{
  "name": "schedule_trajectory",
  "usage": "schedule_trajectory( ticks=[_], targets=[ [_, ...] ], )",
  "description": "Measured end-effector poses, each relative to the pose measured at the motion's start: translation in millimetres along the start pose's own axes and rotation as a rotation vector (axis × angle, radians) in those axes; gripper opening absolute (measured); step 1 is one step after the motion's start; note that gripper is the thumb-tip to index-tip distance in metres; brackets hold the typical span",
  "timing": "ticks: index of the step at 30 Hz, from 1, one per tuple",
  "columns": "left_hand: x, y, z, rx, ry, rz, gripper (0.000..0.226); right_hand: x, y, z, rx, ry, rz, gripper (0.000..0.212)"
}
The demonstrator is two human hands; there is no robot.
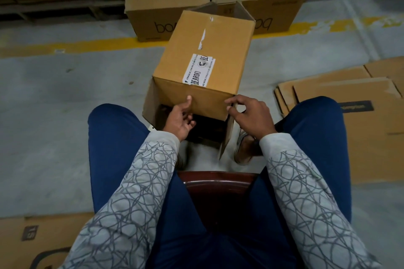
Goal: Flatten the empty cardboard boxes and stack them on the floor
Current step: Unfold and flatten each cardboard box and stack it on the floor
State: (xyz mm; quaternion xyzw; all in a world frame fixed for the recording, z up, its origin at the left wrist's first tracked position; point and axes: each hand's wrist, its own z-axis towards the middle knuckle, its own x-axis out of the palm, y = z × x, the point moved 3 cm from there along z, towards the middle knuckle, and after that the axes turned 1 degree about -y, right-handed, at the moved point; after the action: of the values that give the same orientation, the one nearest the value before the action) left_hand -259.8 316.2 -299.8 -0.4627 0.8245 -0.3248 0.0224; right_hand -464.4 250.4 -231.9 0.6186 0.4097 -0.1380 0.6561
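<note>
Looking down from the head camera, the box [203, 54] lies on its side on the floor [65, 94] between the seated person's knees. Its near end is open, and the flattened stack [341, 91] lies well apart to the right. The left hand [181, 118] presses its thumb on the near flap with fingers curled under its lower edge, while the right hand [251, 116] pinches the side flap's top edge between thumb and forefinger. Pressed unevenly, the box would likely skid away or twist rather than fold, and the thin pinched flap might tear.
</note>
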Motion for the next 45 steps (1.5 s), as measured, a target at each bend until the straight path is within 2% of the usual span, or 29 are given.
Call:
schedule_trajectory(
  ticks=[3,5,9,11,13,18,20,22,25,27,32,39,43,45],
  targets=[
    [0.2,3.6,-11.0,0.030,-0.077,0.080,0.055,1.0,-2.5,1.6,0.026,-0.047,0.024,0.019],
    [0.7,6.2,-21.6,0.055,-0.135,0.089,0.065,-0.1,-4.8,4.6,0.014,-0.097,0.069,0.028],
    [-0.7,8.8,-39.2,0.131,-0.238,0.052,0.079,-3.3,-3.3,11.5,-0.021,-0.018,0.128,0.078],
    [-2.1,5.2,-44.6,0.239,-0.254,-0.020,0.067,-1.2,-1.1,11.3,-0.019,0.064,0.151,0.104],
    [-4.0,-1.2,-49.3,0.375,-0.255,-0.067,0.055,2.8,2.1,9.1,0.005,0.132,0.151,0.119],
    [-6.4,-16.2,-55.5,0.588,-0.344,-0.011,0.052,4.5,10.4,5.6,-0.037,0.233,0.111,0.133],
    [-4.7,-22.6,-60.1,0.688,-0.363,0.046,0.056,8.2,10.8,2.7,-0.063,0.244,0.063,0.130],
    [-3.5,-29.3,-62.9,0.784,-0.349,0.092,0.055,11.8,13.2,0.2,-0.095,0.177,0.050,0.111],
    [1.0,-35.7,-63.8,0.856,-0.275,0.144,0.047,8.7,11.9,3.5,-0.165,-0.063,0.055,0.066],
    [5.5,-36.1,-69.2,0.891,-0.239,0.190,0.048,2.8,5.1,9.0,-0.179,-0.186,-0.001,0.055],
    [7.4,-32.3,-70.5,0.883,-0.151,0.234,0.070,3.5,0.5,14.7,-0.181,-0.120,-0.168,0.070],
    [6.7,-35.2,-72.2,0.888,-0.051,0.299,0.057,4.1,3.0,24.9,-0.165,-0.126,-0.249,0.078],
    [4.3,-32.9,-66.9,0.769,0.078,0.457,0.051,-5.8,-0.9,25.9,-0.207,-0.211,-0.199,0.070],
    [3.2,-28.7,-64.5,0.724,0.148,0.515,0.059,-8.8,-7.0,24.4,-0.209,-0.243,-0.110,0.067]
  ],
)
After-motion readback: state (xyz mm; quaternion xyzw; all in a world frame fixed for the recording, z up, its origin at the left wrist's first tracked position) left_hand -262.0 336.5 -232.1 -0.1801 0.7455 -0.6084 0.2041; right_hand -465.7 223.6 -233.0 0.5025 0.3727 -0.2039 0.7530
